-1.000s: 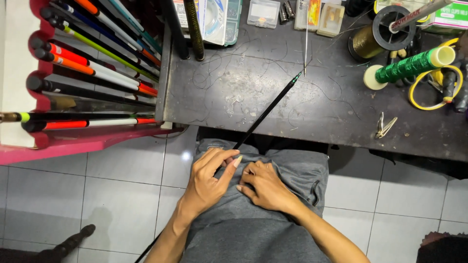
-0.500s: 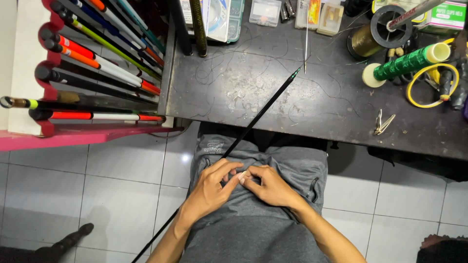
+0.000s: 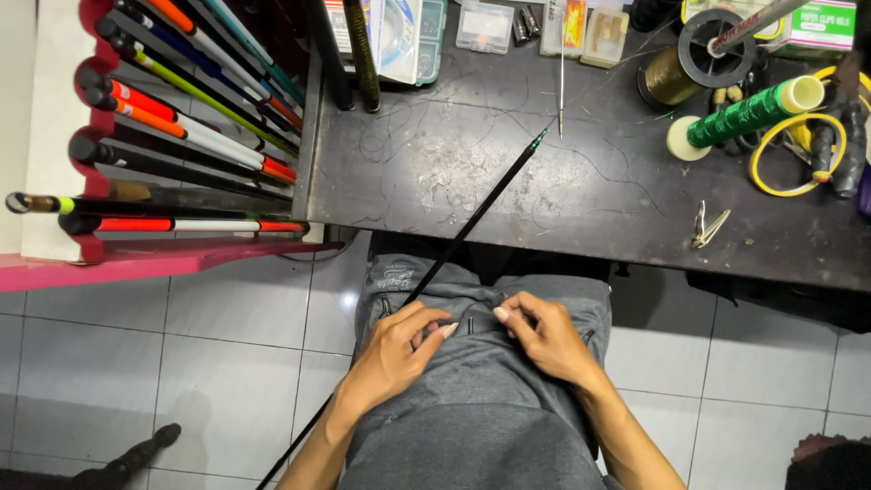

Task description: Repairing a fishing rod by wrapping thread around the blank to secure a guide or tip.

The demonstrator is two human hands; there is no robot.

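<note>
A thin black rod runs diagonally from the floor at lower left, across my lap, to its green tip on the dark worktable. My left hand lies over the rod on my grey shorts, fingers curled around it and thumb pointing right. My right hand is a few centimetres to its right, fingertips pinched together toward the left thumb. Whatever is between the fingertips is too fine to see.
A pink rack at the left holds several coloured rods. On the table are a green thread spool, a gold thread spool, a black reel, a yellow ring, a small metal clip and clear plastic boxes. White tiles cover the floor.
My hands, fingertips touching before, have drawn slightly apart over my lap. The rod stays in place.
</note>
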